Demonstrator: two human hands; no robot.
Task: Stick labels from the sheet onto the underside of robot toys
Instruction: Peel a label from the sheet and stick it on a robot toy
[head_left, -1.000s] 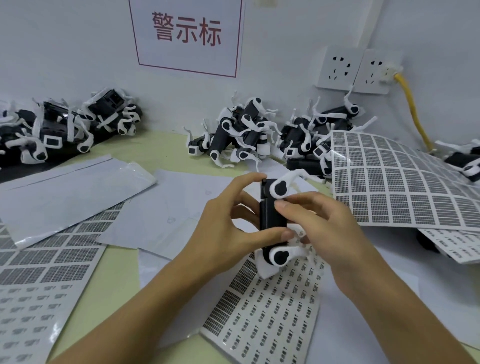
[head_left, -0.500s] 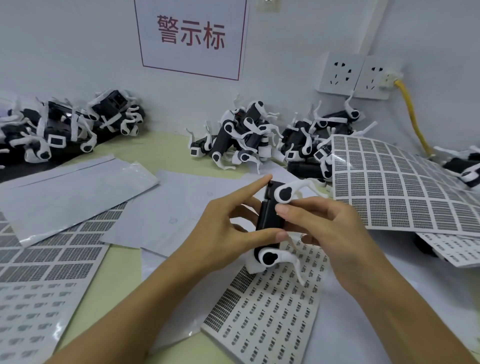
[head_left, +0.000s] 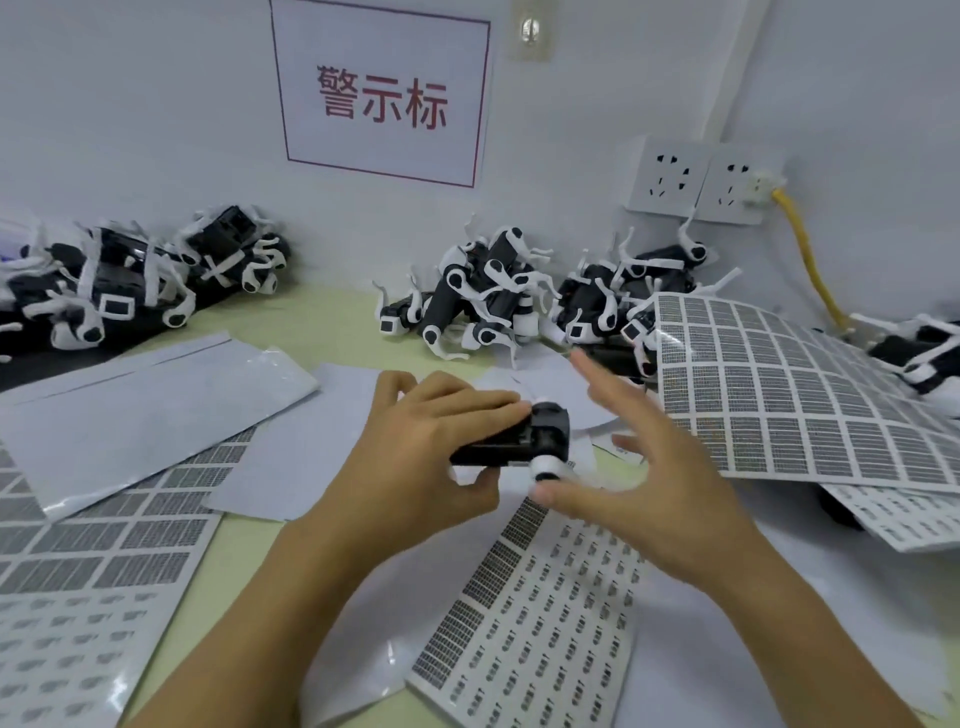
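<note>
My left hand (head_left: 415, 447) grips a black and white robot toy (head_left: 524, 439), which lies roughly level above the table. My right hand (head_left: 649, 467) is spread with straight fingers just right of the toy, its thumb tip touching the toy's white leg joint. Below both hands lies a label sheet (head_left: 535, 623) printed with small labels and barcodes. I cannot see any label on the toy from here.
Piles of robot toys lie at the back left (head_left: 130, 280), back centre (head_left: 493, 296) and far right (head_left: 919, 353). A large curled label sheet (head_left: 789, 395) rises on the right. More sheets (head_left: 88, 571) and blank backing paper (head_left: 145, 395) cover the left. Wall sockets (head_left: 696, 179) carry a yellow cable.
The toy has turned from upright to lying level in my left hand. My right hand has let go of it and spread its fingers. The hands moved slightly away from me.
</note>
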